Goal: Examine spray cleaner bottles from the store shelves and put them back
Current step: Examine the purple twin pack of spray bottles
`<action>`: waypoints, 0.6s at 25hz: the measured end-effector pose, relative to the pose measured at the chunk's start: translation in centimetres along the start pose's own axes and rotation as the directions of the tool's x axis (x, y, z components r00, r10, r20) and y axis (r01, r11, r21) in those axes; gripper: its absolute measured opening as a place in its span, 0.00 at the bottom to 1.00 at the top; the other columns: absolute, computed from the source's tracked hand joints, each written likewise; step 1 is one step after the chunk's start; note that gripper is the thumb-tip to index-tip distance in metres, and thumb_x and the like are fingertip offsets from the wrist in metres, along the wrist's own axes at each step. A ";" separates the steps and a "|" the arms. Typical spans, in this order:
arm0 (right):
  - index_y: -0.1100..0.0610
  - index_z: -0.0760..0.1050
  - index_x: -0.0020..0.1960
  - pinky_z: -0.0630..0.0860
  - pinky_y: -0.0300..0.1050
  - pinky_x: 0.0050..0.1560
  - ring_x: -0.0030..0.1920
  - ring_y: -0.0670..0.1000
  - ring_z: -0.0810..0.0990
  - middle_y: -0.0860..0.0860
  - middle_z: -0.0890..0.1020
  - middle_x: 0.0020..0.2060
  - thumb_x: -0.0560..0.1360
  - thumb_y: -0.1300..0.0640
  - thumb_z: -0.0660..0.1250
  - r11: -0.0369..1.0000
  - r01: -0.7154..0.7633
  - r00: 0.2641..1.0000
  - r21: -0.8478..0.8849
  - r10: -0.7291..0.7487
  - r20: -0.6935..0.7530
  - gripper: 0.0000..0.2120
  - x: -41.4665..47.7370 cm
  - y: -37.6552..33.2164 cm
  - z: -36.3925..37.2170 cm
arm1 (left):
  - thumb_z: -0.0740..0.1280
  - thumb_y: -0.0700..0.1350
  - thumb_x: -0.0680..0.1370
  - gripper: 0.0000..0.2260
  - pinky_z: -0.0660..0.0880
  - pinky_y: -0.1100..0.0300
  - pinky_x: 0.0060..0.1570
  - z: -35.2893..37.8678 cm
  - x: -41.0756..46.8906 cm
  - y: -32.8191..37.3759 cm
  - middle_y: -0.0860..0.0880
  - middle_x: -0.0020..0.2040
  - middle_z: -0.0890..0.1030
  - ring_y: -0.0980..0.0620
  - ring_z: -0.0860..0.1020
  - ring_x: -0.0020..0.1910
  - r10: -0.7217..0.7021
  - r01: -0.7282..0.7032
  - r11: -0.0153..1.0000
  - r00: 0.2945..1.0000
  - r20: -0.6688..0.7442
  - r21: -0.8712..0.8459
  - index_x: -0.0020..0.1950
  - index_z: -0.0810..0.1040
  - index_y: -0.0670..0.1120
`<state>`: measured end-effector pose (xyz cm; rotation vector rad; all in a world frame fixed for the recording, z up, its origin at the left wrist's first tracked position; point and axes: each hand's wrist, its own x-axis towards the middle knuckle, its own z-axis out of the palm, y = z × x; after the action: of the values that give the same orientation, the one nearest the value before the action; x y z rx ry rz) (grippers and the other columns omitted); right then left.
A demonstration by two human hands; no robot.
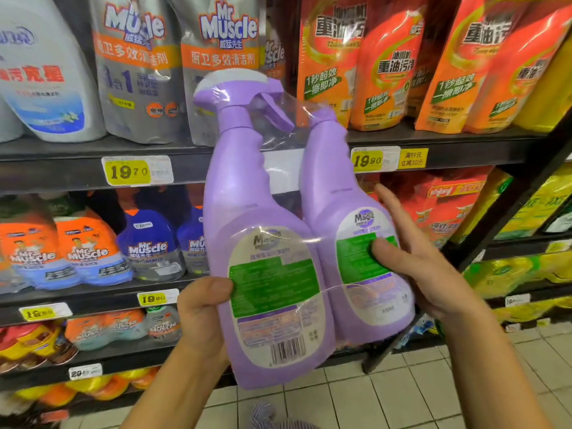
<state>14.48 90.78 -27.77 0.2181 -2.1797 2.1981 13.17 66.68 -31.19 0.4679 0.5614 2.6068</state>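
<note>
Spray bottles (257, 212) were lilac, labels (272, 292) cream with green blocks. Upper pouches (383, 72) were orange-red, refill bags (139, 72) silver-grey. Price tags (128, 171) yellow. Shelf edges (62, 171) black. Floor (402, 397) pale tile grid.

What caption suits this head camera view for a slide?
Left hand and right hand hold wrapped purple spray-bottle twin-pack before cleaner shelves.

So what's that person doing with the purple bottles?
Someone is checking two cleaners in front of the store shelves. The left hand grips the lower edge of the purple spray bottle; the right hand pinches the second purple bottle, thumb on its green label. Clear plastic wrap binds them together. Their back labels face the camera, and they are not back on a shelf yet.
</note>
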 end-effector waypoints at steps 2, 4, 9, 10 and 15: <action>0.50 0.80 0.59 0.81 0.42 0.41 0.47 0.51 0.85 0.52 0.86 0.49 0.55 0.47 0.83 0.939 -0.123 0.991 0.320 0.099 0.090 0.33 -0.2 1.3 0.4 | 0.62 0.36 0.74 0.17 0.70 0.44 0.62 0.0 0.6 -0.5 0.29 0.58 0.78 0.34 0.77 0.59 -0.055 0.057 0.998 0.997 0.045 -0.039 0.60 0.75 0.28; 0.54 0.84 0.51 0.81 0.45 0.39 0.41 0.54 0.86 0.56 0.86 0.43 0.55 0.51 0.83 0.906 -0.134 0.990 0.401 0.105 0.094 0.25 -0.3 1.8 0.9 | 0.74 0.43 0.66 0.18 0.79 0.49 0.51 0.7 0.7 -0.2 0.37 0.49 0.84 0.41 0.83 0.49 -0.076 0.078 0.996 0.996 -0.036 0.051 0.51 0.83 0.35; 0.58 0.84 0.49 0.81 0.46 0.37 0.39 0.55 0.85 0.57 0.86 0.42 0.58 0.54 0.81 0.885 -0.122 0.986 0.449 0.158 -0.043 0.21 -0.7 2.3 0.9 | 0.71 0.54 0.60 0.16 0.80 0.56 0.34 1.7 1.3 0.7 0.45 0.42 0.86 0.47 0.85 0.39 -0.096 0.215 0.915 0.938 -0.334 0.341 0.41 0.87 0.47; 0.59 0.83 0.50 0.81 0.47 0.36 0.39 0.56 0.85 0.58 0.86 0.42 0.60 0.55 0.80 0.893 -0.122 0.982 0.434 0.173 -0.080 0.20 -0.9 2.2 0.9 | 0.71 0.54 0.62 0.15 0.80 0.56 0.34 1.5 1.4 0.7 0.44 0.44 0.86 0.47 0.85 0.40 -0.083 0.240 0.890 0.921 -0.381 0.388 0.43 0.87 0.47; 0.62 0.81 0.54 0.81 0.52 0.37 0.40 0.59 0.85 0.61 0.85 0.44 0.61 0.54 0.77 0.925 -0.155 0.966 0.348 0.216 -0.142 0.24 -1.7 1.8 0.5 | 0.74 0.51 0.60 0.21 0.79 0.59 0.32 1.8 1.3 -0.4 0.41 0.45 0.86 0.46 0.85 0.39 0.004 0.267 0.805 0.891 -0.454 0.531 0.50 0.84 0.43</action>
<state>15.95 90.33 -29.72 -0.1821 -1.7910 2.5691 12.92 68.21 -29.57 -0.0059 1.5151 2.3561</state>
